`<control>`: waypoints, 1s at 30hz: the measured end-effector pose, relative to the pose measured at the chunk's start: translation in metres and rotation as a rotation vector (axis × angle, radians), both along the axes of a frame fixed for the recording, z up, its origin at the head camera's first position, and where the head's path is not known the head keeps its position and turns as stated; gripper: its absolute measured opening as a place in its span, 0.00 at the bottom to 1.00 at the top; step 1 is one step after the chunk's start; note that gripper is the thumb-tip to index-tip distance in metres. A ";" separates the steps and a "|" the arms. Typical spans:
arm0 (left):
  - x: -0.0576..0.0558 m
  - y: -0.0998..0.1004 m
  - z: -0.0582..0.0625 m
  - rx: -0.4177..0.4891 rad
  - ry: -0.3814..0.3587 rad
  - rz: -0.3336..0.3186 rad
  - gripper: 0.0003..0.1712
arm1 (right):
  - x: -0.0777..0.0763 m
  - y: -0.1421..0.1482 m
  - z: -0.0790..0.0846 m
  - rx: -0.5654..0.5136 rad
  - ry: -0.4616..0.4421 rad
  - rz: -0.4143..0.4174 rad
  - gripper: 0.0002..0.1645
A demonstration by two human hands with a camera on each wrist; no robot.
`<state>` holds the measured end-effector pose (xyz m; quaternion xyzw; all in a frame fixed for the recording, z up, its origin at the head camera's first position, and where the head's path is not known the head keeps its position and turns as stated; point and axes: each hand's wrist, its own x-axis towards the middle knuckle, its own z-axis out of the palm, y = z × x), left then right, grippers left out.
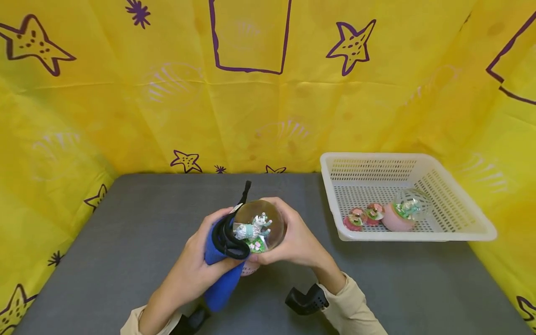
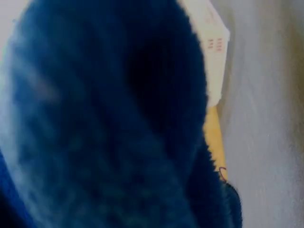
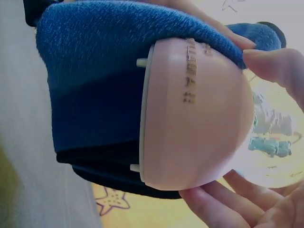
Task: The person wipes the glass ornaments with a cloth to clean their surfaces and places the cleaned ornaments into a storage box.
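Note:
Between both hands is a snow globe (image 1: 274, 228) with a white and teal animal figure inside and a pink base (image 3: 204, 123) bearing raised lettering. My right hand (image 1: 299, 239) grips the globe, fingers round the far side and thumb near the base. In my left hand (image 1: 194, 263) a blue cloth (image 1: 219, 284) with black edging is held folded against the globe's left side. Up close, the cloth (image 2: 109, 123) fills most of the left wrist view and hides the left fingers. From the right wrist view, the cloth (image 3: 95, 90) lies behind the base.
A white perforated basket (image 1: 378, 236) stands at the right of the grey table (image 1: 125, 223). In it lie another snow globe with a pink base (image 1: 395, 219) and two small red and pink globes (image 1: 356, 217). Yellow patterned fabric (image 1: 251, 111) hangs behind and at both sides.

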<state>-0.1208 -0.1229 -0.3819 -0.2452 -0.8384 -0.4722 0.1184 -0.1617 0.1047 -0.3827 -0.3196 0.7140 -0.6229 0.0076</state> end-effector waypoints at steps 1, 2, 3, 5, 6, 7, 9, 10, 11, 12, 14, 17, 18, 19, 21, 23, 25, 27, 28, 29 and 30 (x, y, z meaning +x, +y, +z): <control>0.000 -0.001 0.000 0.007 0.008 0.003 0.47 | 0.000 0.000 0.001 0.002 0.009 0.005 0.51; 0.000 -0.001 0.001 0.017 0.018 0.006 0.46 | 0.000 0.001 0.002 0.000 0.018 0.014 0.51; 0.000 -0.002 0.001 0.040 0.020 0.007 0.44 | 0.000 0.001 0.002 -0.006 0.031 0.028 0.51; 0.000 -0.003 0.002 0.102 0.027 0.032 0.38 | -0.001 0.002 0.003 -0.023 0.042 0.059 0.51; -0.001 -0.003 0.003 0.136 0.027 0.048 0.35 | -0.001 0.003 0.003 -0.029 0.051 0.075 0.52; -0.002 -0.004 0.004 0.172 0.024 0.058 0.33 | -0.001 0.003 0.004 -0.034 0.059 0.092 0.53; -0.003 -0.006 0.004 0.228 0.009 0.075 0.30 | -0.001 0.005 0.004 -0.046 0.069 0.117 0.54; -0.003 -0.006 0.005 0.238 -0.001 0.076 0.29 | -0.001 0.005 0.004 -0.051 0.069 0.124 0.54; -0.003 -0.007 0.005 0.238 -0.018 0.061 0.30 | -0.001 0.005 0.004 -0.055 0.071 0.126 0.54; -0.003 -0.008 0.005 0.233 -0.038 0.031 0.31 | -0.001 0.006 0.004 -0.063 0.069 0.129 0.55; -0.002 -0.008 0.004 0.202 -0.073 -0.050 0.34 | -0.002 0.006 0.004 -0.085 0.059 0.128 0.54; 0.001 -0.007 0.004 0.143 -0.109 -0.145 0.41 | -0.003 0.005 0.006 -0.097 0.059 0.109 0.53; 0.001 -0.007 0.004 0.135 -0.097 -0.163 0.43 | -0.003 0.005 0.006 -0.095 0.061 0.105 0.53; 0.001 -0.006 0.004 0.132 -0.085 -0.172 0.44 | -0.003 0.005 0.007 -0.091 0.068 0.101 0.53; 0.001 -0.005 0.005 0.141 -0.053 -0.163 0.43 | -0.002 0.004 0.007 -0.084 0.084 0.097 0.53; -0.001 -0.005 0.006 0.179 -0.007 -0.146 0.40 | -0.002 0.003 0.007 -0.077 0.099 0.095 0.54; -0.002 -0.005 0.006 0.220 0.019 -0.098 0.34 | -0.002 0.003 0.007 -0.080 0.107 0.105 0.54; -0.003 -0.005 0.006 0.253 0.037 -0.032 0.30 | -0.002 0.003 0.007 -0.086 0.106 0.131 0.54; -0.004 -0.006 0.006 0.268 0.038 -0.004 0.29 | -0.002 0.003 0.006 -0.088 0.104 0.144 0.54; -0.004 -0.006 0.006 0.275 0.035 0.019 0.28 | -0.001 0.004 0.006 -0.092 0.101 0.159 0.55; -0.004 -0.007 0.006 0.277 0.025 0.029 0.28 | -0.001 0.004 0.006 -0.097 0.097 0.173 0.55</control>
